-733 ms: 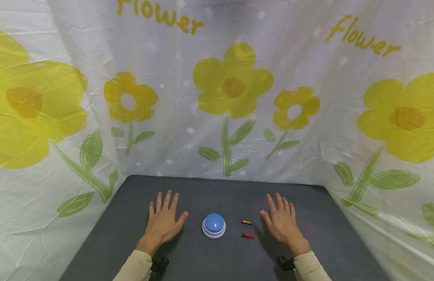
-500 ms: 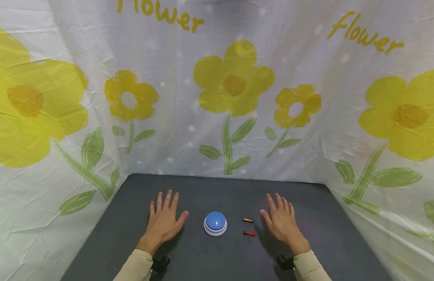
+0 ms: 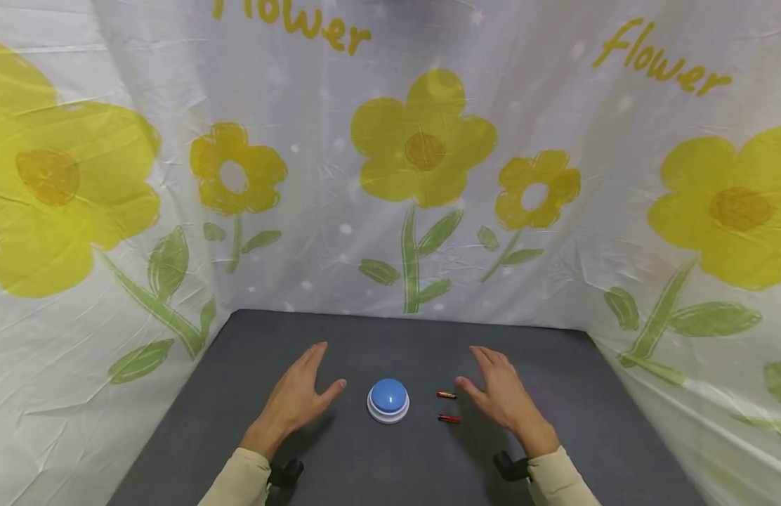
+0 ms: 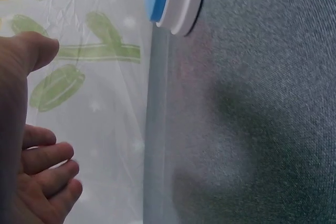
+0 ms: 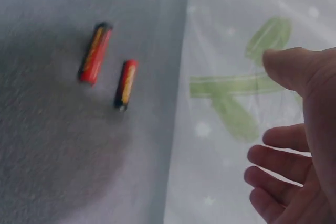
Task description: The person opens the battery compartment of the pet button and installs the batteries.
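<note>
A round blue push button point(image 3: 388, 396) on a white base stands on the dark table between the two hands. To its right lie two small red batteries, the farther battery point(image 3: 447, 395) and the nearer battery point(image 3: 449, 419), roughly parallel and apart. My left hand point(image 3: 293, 402) hovers left of the button, thumb spread from the fingers, palm turned inward, holding nothing. On the other side my right hand point(image 3: 506, 398) is raised just right of the batteries, likewise inward and without anything in it. The right wrist view shows both batteries beside the loosely bent fingers point(image 5: 278, 163).
The dark grey table point(image 3: 365, 467) ends at a white curtain point(image 3: 314, 267) printed with yellow flowers, which encloses the back and both sides. Each wrist wears a black strap-on camera, the left camera point(image 3: 286, 474) and the right camera point(image 3: 510, 466).
Both hands have turned from palms down to palms facing inward, thumbs up, and come slightly closer together. The button and batteries stay in place; the head view has shifted slightly.
</note>
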Demonstrator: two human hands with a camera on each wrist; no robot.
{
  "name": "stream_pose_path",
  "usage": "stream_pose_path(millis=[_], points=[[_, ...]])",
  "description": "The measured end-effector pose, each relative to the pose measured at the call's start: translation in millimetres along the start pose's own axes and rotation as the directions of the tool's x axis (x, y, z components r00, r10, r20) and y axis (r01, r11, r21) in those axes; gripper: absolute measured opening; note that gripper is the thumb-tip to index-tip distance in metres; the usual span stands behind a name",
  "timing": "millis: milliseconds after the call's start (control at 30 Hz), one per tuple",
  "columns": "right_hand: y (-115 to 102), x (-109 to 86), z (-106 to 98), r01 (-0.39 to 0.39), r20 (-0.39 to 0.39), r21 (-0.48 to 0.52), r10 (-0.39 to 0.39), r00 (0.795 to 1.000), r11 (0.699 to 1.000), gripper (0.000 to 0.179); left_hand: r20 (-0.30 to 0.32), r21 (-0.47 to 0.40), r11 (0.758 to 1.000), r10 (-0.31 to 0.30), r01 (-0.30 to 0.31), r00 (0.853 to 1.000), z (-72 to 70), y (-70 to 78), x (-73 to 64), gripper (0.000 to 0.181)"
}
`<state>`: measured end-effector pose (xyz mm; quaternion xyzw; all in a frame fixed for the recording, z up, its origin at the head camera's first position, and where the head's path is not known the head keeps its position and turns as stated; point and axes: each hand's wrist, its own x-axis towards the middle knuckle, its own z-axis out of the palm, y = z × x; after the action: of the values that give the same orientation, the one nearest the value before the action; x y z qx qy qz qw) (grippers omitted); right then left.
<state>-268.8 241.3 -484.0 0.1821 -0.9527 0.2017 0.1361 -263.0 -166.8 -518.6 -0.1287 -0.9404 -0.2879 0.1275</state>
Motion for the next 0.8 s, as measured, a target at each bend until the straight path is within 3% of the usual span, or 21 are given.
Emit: stream_pose_path(millis=[167, 400, 800], points=[[-15, 4.1, -3, -0.01, 0.076, 0.04, 0.007, 0.997, 0.999, 0.07, 0.02, -0.064, 0.998, -0.001, 0.002, 1.0, -1.3, 6.0, 0.5, 0.081], [-29, 7.7, 14, -0.01, 0.13, 0.096, -0.002, 0.992, 0.995, 0.068, 0.069, -0.199, 0.98, 0.02, -0.006, 0.997, 9.5, 9.6, 1.3, 0.067], [-37, 8.3, 50, 0.037, 0.142, 0.151, -0.058, 0.988, 0.988, 0.064, 0.055, -0.194, 0.979, 0.073, -0.061, 0.996, 32.0, 12.5, -1.0, 0.061]])
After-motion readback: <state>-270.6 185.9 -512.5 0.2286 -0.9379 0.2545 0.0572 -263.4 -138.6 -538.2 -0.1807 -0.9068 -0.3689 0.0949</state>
